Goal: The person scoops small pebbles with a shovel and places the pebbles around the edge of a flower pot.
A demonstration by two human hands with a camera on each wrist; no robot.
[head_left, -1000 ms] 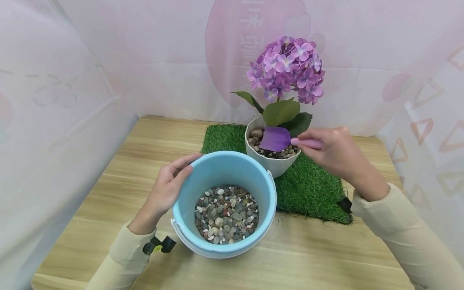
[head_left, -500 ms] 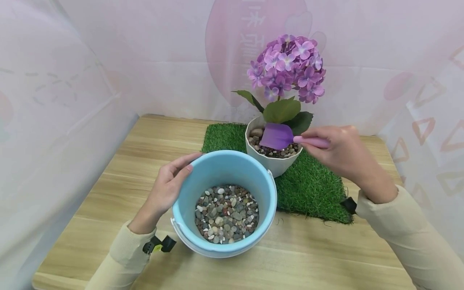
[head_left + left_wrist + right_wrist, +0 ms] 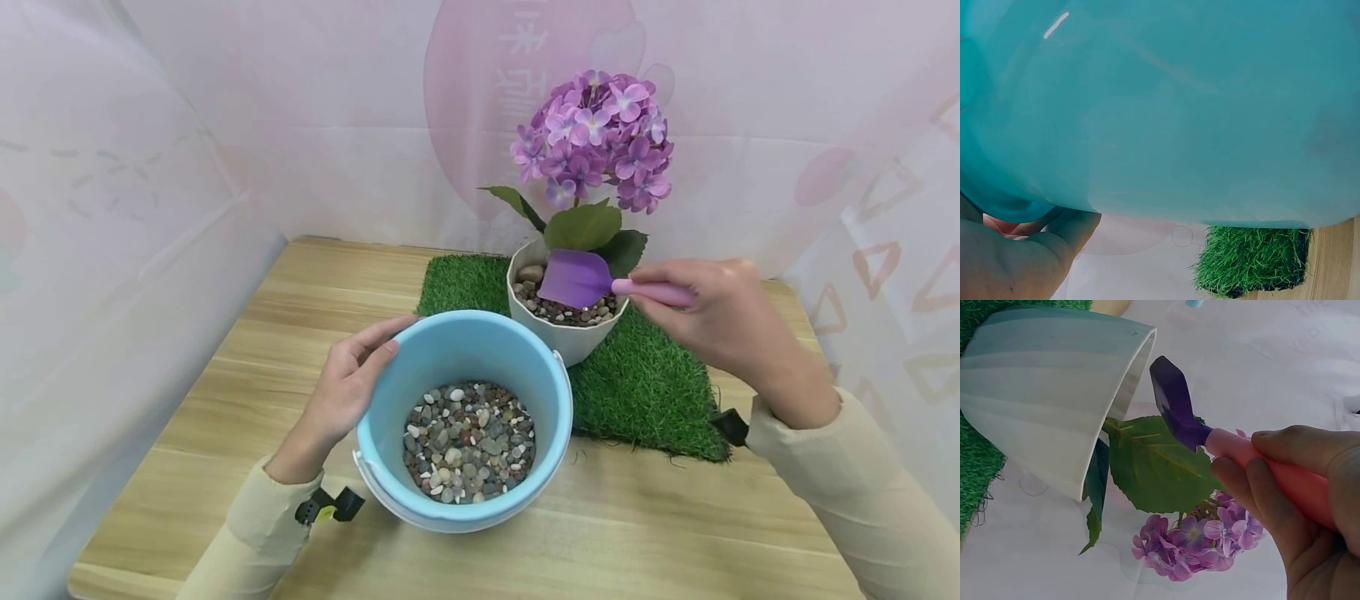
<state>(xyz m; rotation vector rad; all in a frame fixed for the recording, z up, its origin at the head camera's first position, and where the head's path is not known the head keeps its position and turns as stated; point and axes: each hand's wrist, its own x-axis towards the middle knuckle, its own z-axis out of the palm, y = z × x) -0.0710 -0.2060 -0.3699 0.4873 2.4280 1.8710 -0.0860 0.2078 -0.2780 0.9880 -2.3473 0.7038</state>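
In the head view my right hand [image 3: 720, 321] grips the pink handle of a small purple shovel [image 3: 576, 278]. Its blade is over the mouth of a white flowerpot [image 3: 570, 342], which holds pebbles and a purple hydrangea [image 3: 592, 142]. The right wrist view shows the shovel [image 3: 1175, 403] apart from the pot's rim, with thumb and fingers wrapped on the handle. My left hand [image 3: 341, 383] holds the rim of a light blue bucket [image 3: 465, 333] at its left side. Mixed pebbles [image 3: 468, 442] cover the bucket's bottom. The left wrist view is mostly bucket wall [image 3: 1179, 125].
The pot stands on a green artificial grass mat [image 3: 637, 400], behind and right of the bucket. A wood-grain table [image 3: 247, 367] lies underneath. Pale printed cloth [image 3: 360, 167] hangs behind and at both sides. The bucket's white handle [image 3: 375, 487] hangs down around its front.
My right hand has drawn a little to the right, and the shovel's blade has risen slightly over the pot. My left hand and the bucket have stayed where they were.
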